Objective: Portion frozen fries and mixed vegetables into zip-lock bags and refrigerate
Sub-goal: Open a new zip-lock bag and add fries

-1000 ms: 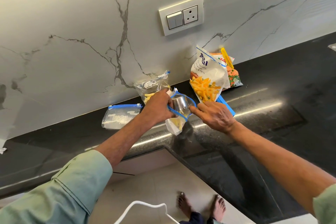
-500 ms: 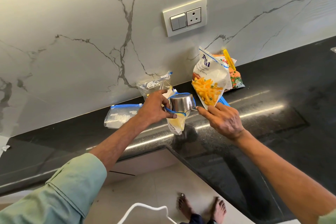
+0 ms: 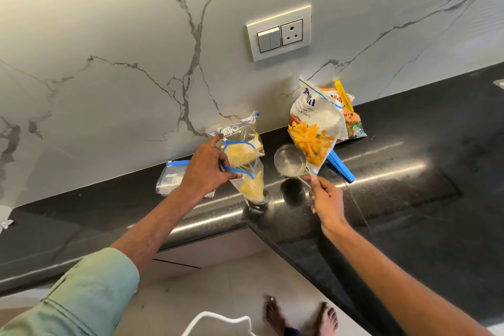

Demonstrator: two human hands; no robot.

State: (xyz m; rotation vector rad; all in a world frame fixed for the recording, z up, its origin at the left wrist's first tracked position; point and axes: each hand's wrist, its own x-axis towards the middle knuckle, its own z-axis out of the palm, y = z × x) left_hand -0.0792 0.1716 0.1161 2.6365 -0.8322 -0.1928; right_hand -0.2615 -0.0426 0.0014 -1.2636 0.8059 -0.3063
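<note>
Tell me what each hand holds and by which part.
Left hand: the zip-lock bag of fries, grip on its open blue rim. Right hand: the steel cup, pinched by its handle end.

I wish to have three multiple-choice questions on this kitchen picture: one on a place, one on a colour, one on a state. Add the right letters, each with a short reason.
1. Where is the vegetable packet?
A) behind the fries packet, by the wall
B) on the floor
C) inside a drawer

2. What colour is the rim of the zip-lock bag held by the left hand?
A) red
B) blue
C) green

3. In what state is the steel cup held by the right hand?
A) heaped with fries
B) empty
C) upside down on the counter

Answers: 1 A, it shows past the fries packet at the wall; 2 B, a blue band rings the open mouth; 3 B, its bare steel bottom shows.
</note>
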